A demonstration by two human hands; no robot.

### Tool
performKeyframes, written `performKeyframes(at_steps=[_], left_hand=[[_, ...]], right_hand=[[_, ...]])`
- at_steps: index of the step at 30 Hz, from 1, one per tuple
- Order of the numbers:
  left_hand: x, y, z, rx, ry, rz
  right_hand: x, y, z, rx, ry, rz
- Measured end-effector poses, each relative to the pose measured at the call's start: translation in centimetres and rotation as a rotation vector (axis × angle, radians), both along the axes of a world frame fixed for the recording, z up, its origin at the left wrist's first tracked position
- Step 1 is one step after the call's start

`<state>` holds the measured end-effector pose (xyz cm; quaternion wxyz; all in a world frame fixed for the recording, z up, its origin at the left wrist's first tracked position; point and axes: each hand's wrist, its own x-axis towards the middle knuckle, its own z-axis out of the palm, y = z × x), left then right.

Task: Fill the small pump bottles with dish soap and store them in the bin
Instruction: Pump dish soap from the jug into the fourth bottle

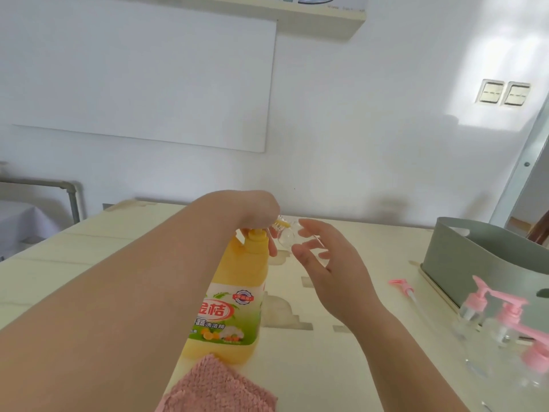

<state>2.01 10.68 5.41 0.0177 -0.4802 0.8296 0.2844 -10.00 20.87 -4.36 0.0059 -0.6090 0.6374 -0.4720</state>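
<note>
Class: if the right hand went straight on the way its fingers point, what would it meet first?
Probably the yellow pump nozzle, just past the small clear bottle the right hand holds; depth is uncertain.

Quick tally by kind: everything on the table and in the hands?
Dish soap bottle: 1
Small bottles with pink pumps: 3
Uncapped small bottle: 1
Loose pink pump: 1
Bin: 1
Pink cloth: 1
Total: 8
</note>
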Motion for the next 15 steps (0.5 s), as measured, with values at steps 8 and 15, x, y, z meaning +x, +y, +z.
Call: performKeyframes(at_steps=[8, 15], left_hand=[[0.1, -0.3, -0.7, -0.099, 0.469, 0.108], [1.0, 0.3, 1.4, -0.136, 0.396, 0.132]], right_hand=[[0.1, 0.7, 1.3, 0.057, 0.081, -0.01], [-0.1, 0.9, 2.2, 0.04, 0.118, -0.001]])
